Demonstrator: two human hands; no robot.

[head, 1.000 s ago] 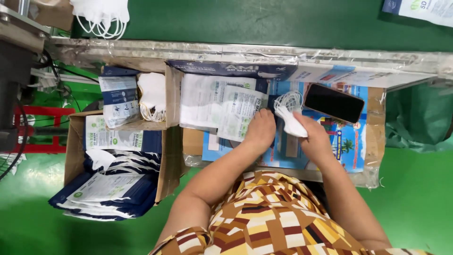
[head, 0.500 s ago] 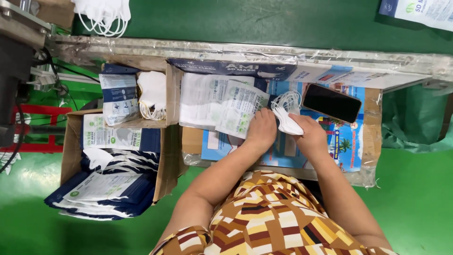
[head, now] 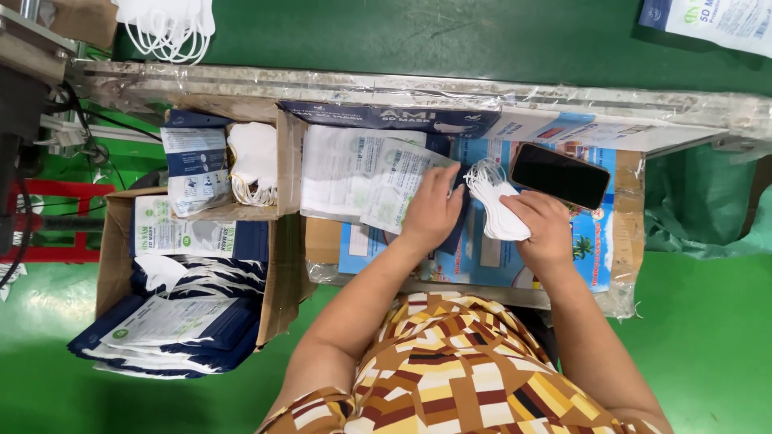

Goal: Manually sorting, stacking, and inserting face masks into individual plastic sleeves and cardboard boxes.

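Gripping white masks (head: 497, 210) in right hand (head: 543, 233) (fingers closed), left hand (head: 433, 210) on pouch (head: 398, 185)

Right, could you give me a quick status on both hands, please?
Right hand gripping a bunch of white masks. Left hand on a clear pouch atop the pouch stack. Black phone lies just beyond the masks.

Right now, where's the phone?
In the head view the phone lies face up on the right of the work surface, just above the right hand that holds white masks.
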